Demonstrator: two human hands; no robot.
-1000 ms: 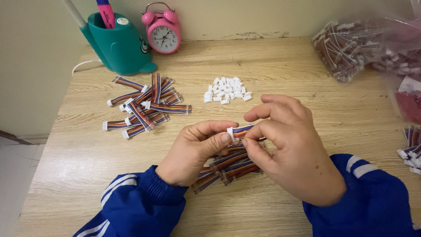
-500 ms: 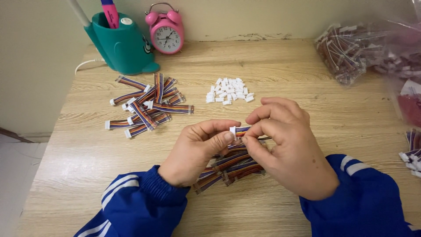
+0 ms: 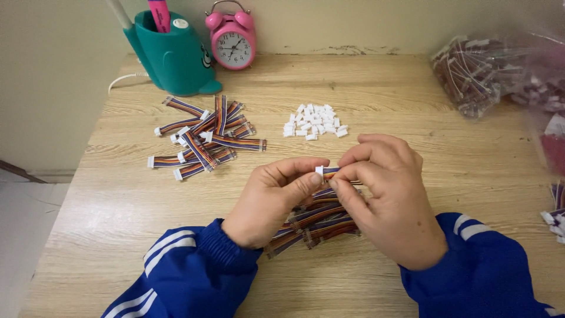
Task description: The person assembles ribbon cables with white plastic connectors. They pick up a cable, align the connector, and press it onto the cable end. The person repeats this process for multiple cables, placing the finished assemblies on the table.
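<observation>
Observed at centre frame, slightly below the middle: both hands meet over the wooden desk (image 3: pixel 412 106). The left hand (image 3: pixel 271 203) is curled nearly closed, thumb and forefinger pinched on the white connector (image 3: pixel 319 171) at the end of a short rainbow ribbon cable (image 3: pixel 331 172). The right hand (image 3: pixel 385 200) is likewise closed to a pinch, its fingertips gripping the coloured wires just right of that connector.

Orientation: the cable's long axis runs roughly level across the frame, left to right. The white connector end points toward frame left; the remainder passes rightward into the right hand and is hidden there. The cable is held above the desk, not resting on it.

Directly beneath the hands lies a loose heap of like cables (image 3: pixel 315 221), partly covered by the wrists. A second pile of cables with white ends (image 3: pixel 206 138) sits at left of centre, well apart. A small cluster of loose white connectors (image 3: pixel 315 121) lies just above the hands.

Upper left: a teal pen holder (image 3: pixel 173 56) and, beside it, a pink alarm clock (image 3: pixel 231 41). Upper right: clear bags of cables (image 3: pixel 477 76).
</observation>
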